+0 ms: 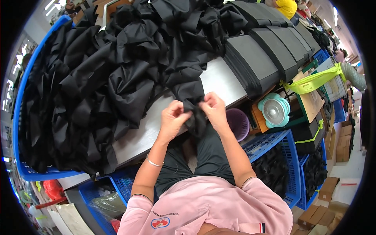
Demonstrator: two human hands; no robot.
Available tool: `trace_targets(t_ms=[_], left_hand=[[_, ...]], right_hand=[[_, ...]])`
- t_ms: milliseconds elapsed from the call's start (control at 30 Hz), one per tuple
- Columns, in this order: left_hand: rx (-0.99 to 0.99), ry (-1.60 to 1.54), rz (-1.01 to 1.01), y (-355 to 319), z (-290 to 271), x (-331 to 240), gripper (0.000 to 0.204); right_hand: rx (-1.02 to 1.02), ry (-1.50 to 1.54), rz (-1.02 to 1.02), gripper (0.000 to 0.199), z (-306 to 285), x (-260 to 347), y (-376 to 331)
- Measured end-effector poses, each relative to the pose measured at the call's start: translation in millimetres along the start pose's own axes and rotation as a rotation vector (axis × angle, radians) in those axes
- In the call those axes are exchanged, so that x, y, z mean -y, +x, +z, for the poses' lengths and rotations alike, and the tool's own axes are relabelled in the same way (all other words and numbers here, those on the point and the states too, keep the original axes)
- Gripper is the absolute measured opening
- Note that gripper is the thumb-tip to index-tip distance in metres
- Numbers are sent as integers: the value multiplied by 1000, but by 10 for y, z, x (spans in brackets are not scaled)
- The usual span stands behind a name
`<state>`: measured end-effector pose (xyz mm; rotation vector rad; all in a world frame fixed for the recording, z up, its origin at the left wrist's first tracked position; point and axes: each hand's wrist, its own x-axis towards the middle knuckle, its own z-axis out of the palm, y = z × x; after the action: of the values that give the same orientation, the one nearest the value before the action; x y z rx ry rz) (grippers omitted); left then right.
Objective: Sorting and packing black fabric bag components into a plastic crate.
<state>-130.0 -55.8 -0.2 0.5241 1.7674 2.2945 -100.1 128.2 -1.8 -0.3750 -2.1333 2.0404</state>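
A strip of black fabric [194, 124] hangs over the near edge of the light metal table [137, 135], above my lap. My left hand [174, 118] pinches its left side between thumb and fingers. On its right side my right hand [214, 111] has its fingers pressed together on the cloth, the tips slightly blurred. The strip runs up into a large heap of crumpled black fabric pieces [129, 74] that covers most of the table's left and far parts. What lies under the strip between my fingers is hidden.
A blue plastic crate [23, 117] edges the heap at left. Stacked black fabric-covered panels [256, 58] stand at right. Beside my right arm are a purple basket [238, 123], a turquoise fan [275, 111] and a blue crate [291, 164] of black pieces. Another blue crate [94, 199] sits lower left.
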Motion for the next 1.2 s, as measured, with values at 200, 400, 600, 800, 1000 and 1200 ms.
trace_targets(t_ms=[200,400,600,800,1000,1200], left_hand=[[-423,359,189,-50,36,9,33],[-333,52,36,-258,93,215,55],[-113,-94,-124,-323,129,223,72],[-506,428,100,-54,41,115,50],[-417,750,393,-99,338,-501,47],[339,-110,795,-1027,339,-1033,18]], right_hand=[[-503,-546,-342,22,-82,-61,-141],[-363,-316,-384,34,43,-33,-535],[-319,-399,-310,39,82,-182,-435],[-331,-462,-324,50,-239,-331,-49],[-117,-589,-421,70,-636,322,59],[-694,-1339,-459,51,-1633,406,852]])
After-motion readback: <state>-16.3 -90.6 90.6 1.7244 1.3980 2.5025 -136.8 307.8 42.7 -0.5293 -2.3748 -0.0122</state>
